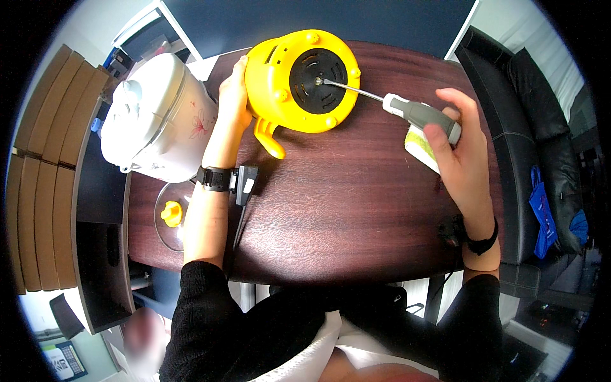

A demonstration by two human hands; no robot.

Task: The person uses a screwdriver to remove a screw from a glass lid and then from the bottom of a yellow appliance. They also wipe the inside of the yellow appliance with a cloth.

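Observation:
My left hand (pixel 236 95) grips the left side of a yellow rounded appliance (pixel 264 95), tipped so its underside faces me. Small yellow feet ring a black vented disc (pixel 305 95) on that underside, and a curved yellow handle (pixel 268 139) hangs below. In my right hand (pixel 461 146) is a screwdriver (pixel 414 113) with a grey and white handle, held at the handle's end by thumb and fingers. Its tip meets the middle of the black disc, at a small screw-like spot. A green and white object (pixel 420 148) lies beneath the screwdriver handle, partly hidden.
A white rice cooker (pixel 168 121) with a pink flower print stands left of my left arm. Close by lies a clear round lid with a yellow knob (pixel 171 214). A black plug with cord (pixel 246 184) rests on the brown table (pixel 331 210). At right is a black sofa (pixel 515 159).

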